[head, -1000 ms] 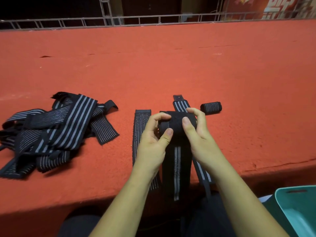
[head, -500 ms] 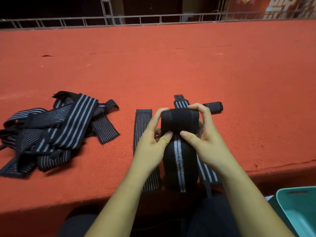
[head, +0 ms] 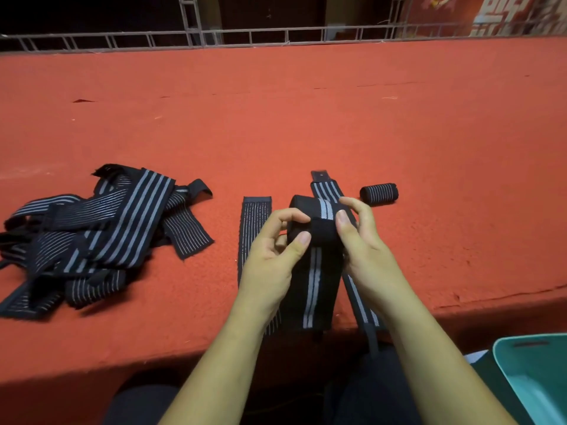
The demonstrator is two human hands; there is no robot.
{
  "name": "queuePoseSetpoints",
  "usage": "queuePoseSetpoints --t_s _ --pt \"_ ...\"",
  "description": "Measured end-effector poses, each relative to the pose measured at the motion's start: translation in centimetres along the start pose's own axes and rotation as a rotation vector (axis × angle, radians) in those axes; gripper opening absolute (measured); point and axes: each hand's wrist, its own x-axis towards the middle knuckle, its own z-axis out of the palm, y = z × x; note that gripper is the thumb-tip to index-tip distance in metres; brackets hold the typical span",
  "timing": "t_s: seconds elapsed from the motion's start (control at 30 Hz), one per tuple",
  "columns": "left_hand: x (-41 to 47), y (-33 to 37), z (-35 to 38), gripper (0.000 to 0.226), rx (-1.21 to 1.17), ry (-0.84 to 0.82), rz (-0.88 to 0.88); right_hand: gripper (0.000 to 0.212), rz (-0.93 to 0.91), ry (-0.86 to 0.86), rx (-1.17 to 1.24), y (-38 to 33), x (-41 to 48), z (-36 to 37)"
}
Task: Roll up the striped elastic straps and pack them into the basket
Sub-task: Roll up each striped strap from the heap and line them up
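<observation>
Striped elastic strap, black with a pale twin stripe: one, partly rolled. The rolled end is held between both hands over the near part of the red surface. The unrolled tail runs from the grip toward the person and reaches the surface's near edge.

Left hand: fingers curled, thumb and forefinger pinching the left end of the rolled part.

Right hand: fingers curled over the top of the roll's right end, thumb pressed on its near face. Both hands are clamped on the same strap.

Flat strap, fine-striped: just left of the grip, laid out lengthwise, its near part hidden under the left wrist.

Second flat strap, broad-striped: passes beneath the grip. Its far end shows just beyond the fingers, and its near end comes out to the right of the held tail and hangs over the edge.

Finished roll: beyond and to the right of the right hand, near it but apart, lying on its side.

Pile of loose straps: well to the left of the grip, tangled, several widths of stripe.

Basket, teal: below and to the right of the grip, beside the right forearm, off the surface, only a corner in view.

Metal truss rail: far beyond the grip, along the surface's far edge.
</observation>
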Motion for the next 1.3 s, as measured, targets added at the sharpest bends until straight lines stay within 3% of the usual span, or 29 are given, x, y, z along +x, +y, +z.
queuePoseSetpoints --t_s 0.13,0.23,0.3,0.5,0.73,0.83,0.93,1.13,1.3 --pt "-0.1 -0.2 -0.3 0.044 -0.036 0.003 0.013 0.063 0.002 -0.084 -0.090 0.4 -0.3 -0.3" --pt "-0.1 -0.4 -0.5 0.071 -0.095 0.056 -0.083 0.067 -0.077 -0.128 -0.019 0.5 -0.3 -0.5" --pt "0.0 -0.6 -0.7 0.075 -0.073 0.054 -0.138 0.071 -0.114 -0.143 0.007 0.6 -0.3 -0.6" --pt "-0.2 -0.9 -1.1 0.067 0.061 -0.018 -0.170 0.073 -0.183 -0.120 0.014 0.4 -0.5 -0.9" --pt "-0.3 -0.6 -1.0 0.054 -0.303 -0.088 -0.326 0.066 -0.102 -0.168 0.099 0.1 -0.9 -1.0" --pt "-0.4 -0.2 -0.7 0.035 -0.403 -0.088 -0.306 0.046 -0.076 -0.145 0.126 0.4 -0.7 -0.9" --pt "-0.4 -0.3 -0.4 0.020 -0.268 -0.050 -0.284 0.027 -0.008 -0.102 0.254 0.6 -0.5 -0.3" --pt "-0.6 -0.9 -0.1 0.004 -0.192 -0.068 -0.228 0.056 0.046 -0.026 0.210 2.0 0.0 -0.1" --pt "-0.5 -1.2 0.4 0.028 -0.250 -0.034 -0.135 0.071 0.119 -0.107 0.215 2.7 -0.1 -0.3"
